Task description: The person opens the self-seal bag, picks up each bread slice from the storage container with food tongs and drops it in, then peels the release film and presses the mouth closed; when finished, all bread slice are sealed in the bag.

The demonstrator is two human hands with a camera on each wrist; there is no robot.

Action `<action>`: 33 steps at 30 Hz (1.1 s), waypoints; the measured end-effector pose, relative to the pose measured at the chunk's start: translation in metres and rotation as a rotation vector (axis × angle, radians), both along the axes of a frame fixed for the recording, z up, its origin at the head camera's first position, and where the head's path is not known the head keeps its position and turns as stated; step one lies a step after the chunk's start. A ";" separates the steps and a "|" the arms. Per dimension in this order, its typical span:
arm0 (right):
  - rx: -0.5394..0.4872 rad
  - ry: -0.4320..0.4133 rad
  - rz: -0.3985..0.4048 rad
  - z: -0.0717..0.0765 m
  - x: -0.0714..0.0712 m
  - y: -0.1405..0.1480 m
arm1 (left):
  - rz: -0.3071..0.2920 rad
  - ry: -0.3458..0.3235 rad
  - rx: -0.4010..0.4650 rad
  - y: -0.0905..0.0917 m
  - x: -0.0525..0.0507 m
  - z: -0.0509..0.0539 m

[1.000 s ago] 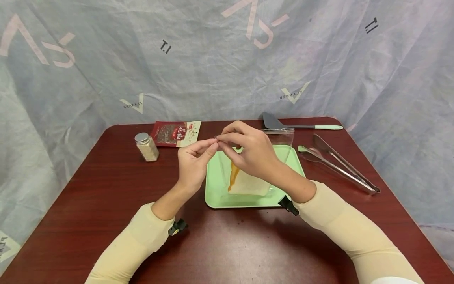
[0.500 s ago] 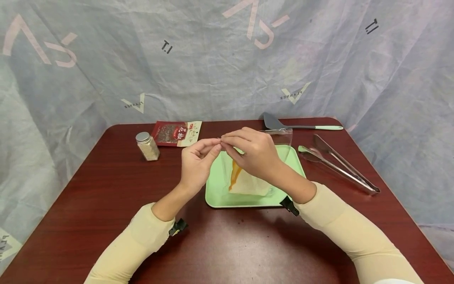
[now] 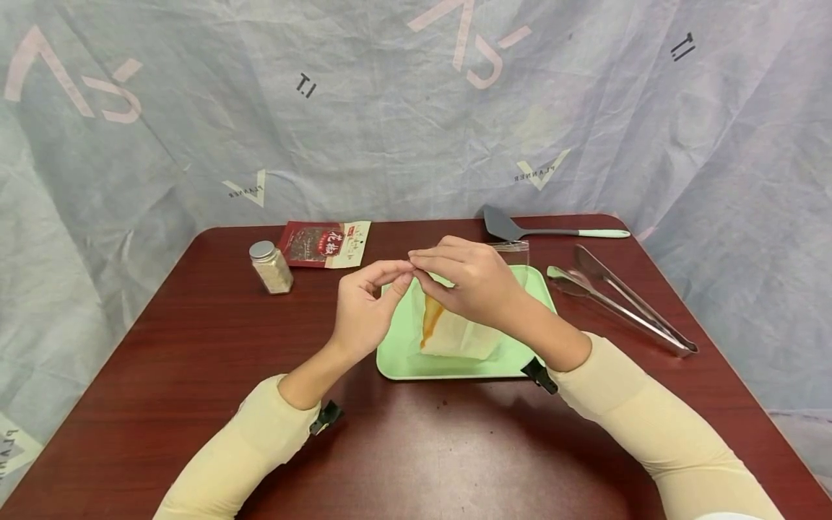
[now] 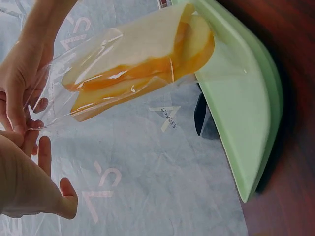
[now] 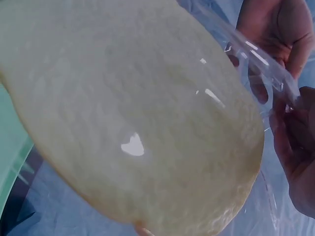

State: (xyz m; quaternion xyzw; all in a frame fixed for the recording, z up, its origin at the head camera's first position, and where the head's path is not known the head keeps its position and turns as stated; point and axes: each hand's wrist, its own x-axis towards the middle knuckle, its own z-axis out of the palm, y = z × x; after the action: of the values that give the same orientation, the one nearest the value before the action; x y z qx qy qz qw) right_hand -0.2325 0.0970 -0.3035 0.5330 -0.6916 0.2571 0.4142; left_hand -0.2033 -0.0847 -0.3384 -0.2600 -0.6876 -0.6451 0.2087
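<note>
A clear zip bag (image 4: 54,105) with slices of bread (image 4: 133,49) inside stands tilted over a light green tray (image 3: 396,365). The bread (image 3: 458,336) has orange-brown crusts and shows below my hands in the head view. My left hand (image 3: 364,310) pinches the bag's top edge between thumb and fingers. Close against it, my right hand (image 3: 477,282) pinches the same edge, and the fingertips of both hands meet. In the right wrist view, one pale slice (image 5: 147,113) fills most of the picture behind the shiny plastic. The hands cover part of the bag's top in the head view.
Left of the tray stands a spice jar (image 3: 271,269) with a silver lid, beside a red spice packet (image 3: 325,244). A grey spatula (image 3: 507,227) lies at the back edge of the table. Metal tongs (image 3: 624,303) lie to the right.
Both hands have shifted a little to the right and slightly down, still pinching the bag's top edge. The bag's free upper corner has moved a little left.
</note>
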 end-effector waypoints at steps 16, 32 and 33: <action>0.031 0.023 0.012 -0.001 -0.001 0.003 | 0.027 0.142 0.004 0.002 0.001 -0.005; 0.117 0.323 -0.184 0.001 0.007 -0.003 | 0.153 0.257 -0.028 0.005 0.002 -0.001; 0.111 0.332 -0.187 0.001 0.008 -0.004 | 0.157 0.262 -0.029 0.005 0.003 0.000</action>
State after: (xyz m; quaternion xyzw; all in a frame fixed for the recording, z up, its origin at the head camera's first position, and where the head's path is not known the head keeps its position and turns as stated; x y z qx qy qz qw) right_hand -0.2248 0.0930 -0.3025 0.5235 -0.6735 0.0875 0.5145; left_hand -0.2007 -0.0794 -0.3387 -0.2902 -0.6820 -0.5772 0.3427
